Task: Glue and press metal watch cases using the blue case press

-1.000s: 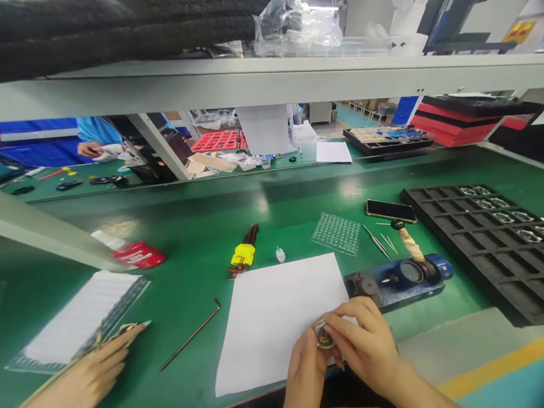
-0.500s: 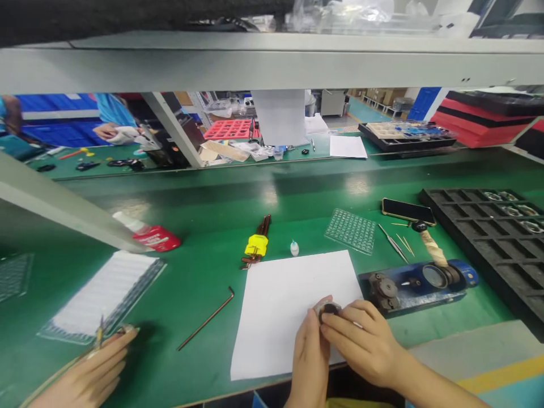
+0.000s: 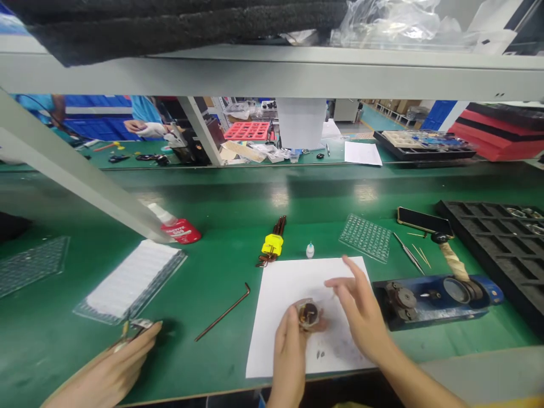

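1. The left hand (image 3: 291, 345) pinches a small round metal part (image 3: 308, 314) between thumb and fingertips. The grip is closed on the part's rim, and its open face is turned up toward the camera.
2. The part is held just above the white paper sheet (image 3: 297, 277), near the sheet's middle, at the near edge of the green table (image 3: 238, 226).
3. The right hand (image 3: 361, 311) holds nothing. Its fingers are spread and motion-blurred, hovering over the sheet just right of the part and not touching it.
4. Judged from this, the step in hand is holding the part up for inspection or fitting. Further work on it calls for a steady left pinch and a free tool or fingertip brought to its face.
5. A co-worker's hand (image 3: 114, 368) at the lower left holds a thin tool; I cannot make out its tip.
6. Counted on the table:
   - one hex key (image 3: 223, 313)
   - one yellow-collared tool bundle (image 3: 272, 246)
   - one small dropper bottle (image 3: 310, 250)
   - one red bottle (image 3: 181, 229)
   - three clear blister trays (image 3: 365, 237)
   - one phone (image 3: 423, 221)
   - one blue fixture (image 3: 437, 294)
   - one black compartment tray (image 3: 501, 249)
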### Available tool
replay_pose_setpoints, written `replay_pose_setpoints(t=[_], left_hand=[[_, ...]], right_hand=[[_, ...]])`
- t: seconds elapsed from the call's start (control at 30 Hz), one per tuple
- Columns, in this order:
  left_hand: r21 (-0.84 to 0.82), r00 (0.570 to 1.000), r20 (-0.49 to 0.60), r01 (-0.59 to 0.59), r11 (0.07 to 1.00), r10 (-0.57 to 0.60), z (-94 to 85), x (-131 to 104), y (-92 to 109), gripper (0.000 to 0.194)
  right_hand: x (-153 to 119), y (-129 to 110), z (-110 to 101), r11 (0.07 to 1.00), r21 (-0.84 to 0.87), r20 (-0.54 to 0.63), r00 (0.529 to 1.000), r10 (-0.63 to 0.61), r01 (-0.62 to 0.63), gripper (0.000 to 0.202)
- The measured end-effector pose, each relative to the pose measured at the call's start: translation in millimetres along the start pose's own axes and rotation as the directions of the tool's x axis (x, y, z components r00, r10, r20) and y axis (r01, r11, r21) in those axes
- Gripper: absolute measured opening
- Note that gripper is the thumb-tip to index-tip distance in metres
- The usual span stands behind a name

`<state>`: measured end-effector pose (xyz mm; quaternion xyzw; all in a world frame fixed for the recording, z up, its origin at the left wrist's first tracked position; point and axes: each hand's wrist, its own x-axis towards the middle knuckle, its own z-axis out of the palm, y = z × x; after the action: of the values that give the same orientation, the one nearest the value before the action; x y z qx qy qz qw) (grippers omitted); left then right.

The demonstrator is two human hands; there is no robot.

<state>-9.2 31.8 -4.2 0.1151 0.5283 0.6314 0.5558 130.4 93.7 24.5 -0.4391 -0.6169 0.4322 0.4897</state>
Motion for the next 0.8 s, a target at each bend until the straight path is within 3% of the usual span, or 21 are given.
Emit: replay_pose_setpoints(t=[0.03, 0.1, 0.17, 0.2, 0.3, 0.4, 0.5, 0.63, 0.73, 0.8], left_hand=[[0.040, 1.000, -0.005, -0.018, 0.999, 0.019, -4.7, 3, 3, 0.083], [0.110, 0.999, 0.029, -0.039, 0.993, 0.036, -12.8, 8, 7, 0.081], [0.164, 0.995, 0.089, -0.060, 0.985, 0.046, -18.5, 9, 8, 0.078], [0.186, 0.993, 0.108, -0.069, 0.980, 0.050, -20.6, 8, 8, 0.077], [0.235, 0.991, 0.122, -0.085, 0.968, 0.058, -24.8, 0, 10, 0.073], [0.249, 0.986, 0.158, -0.095, 0.964, 0.056, -28.9, -8, 13, 0.070], [0.282, 0.960, 0.268, -0.153, 0.947, 0.075, -34.1, -9, 13, 0.065], [0.300, 0.928, 0.367, -0.181, 0.936, 0.062, -33.3, -5, 4, 0.062], [0.385, 0.914, 0.405, -0.193, 0.902, 0.023, -22.0, -4, 2, 0.052], [0.437, 0.897, 0.442, -0.203, 0.876, -0.012, -12.4, -4, 3, 0.050]], right_hand=[[16, -4, 8, 0.954, 0.176, 0.016, 0.969, 0.246, -0.245, 0.055], [48, -11, 24, 0.642, 0.441, 0.195, 0.766, 0.613, -0.627, 0.056], [75, -15, 39, 0.394, 0.530, 0.300, 0.601, 0.740, -0.751, 0.047], [86, -15, 45, 0.337, 0.549, 0.315, 0.562, 0.765, -0.765, 0.042], [105, -8, 59, 0.287, 0.596, 0.293, 0.535, 0.792, -0.750, 0.035], [107, -6, 63, 0.268, 0.667, 0.249, 0.547, 0.799, -0.695, 0.020], [95, -17, 51, 0.284, 0.740, 0.214, 0.614, 0.760, -0.610, 0.009], [51, -26, 12, 0.319, 0.802, 0.201, 0.730, 0.653, -0.506, 0.037], [6, -13, -19, 0.427, 0.782, 0.184, 0.823, 0.538, -0.454, 0.051], [-22, 2, -32, 0.514, 0.758, 0.154, 0.876, 0.457, -0.401, 0.050]])
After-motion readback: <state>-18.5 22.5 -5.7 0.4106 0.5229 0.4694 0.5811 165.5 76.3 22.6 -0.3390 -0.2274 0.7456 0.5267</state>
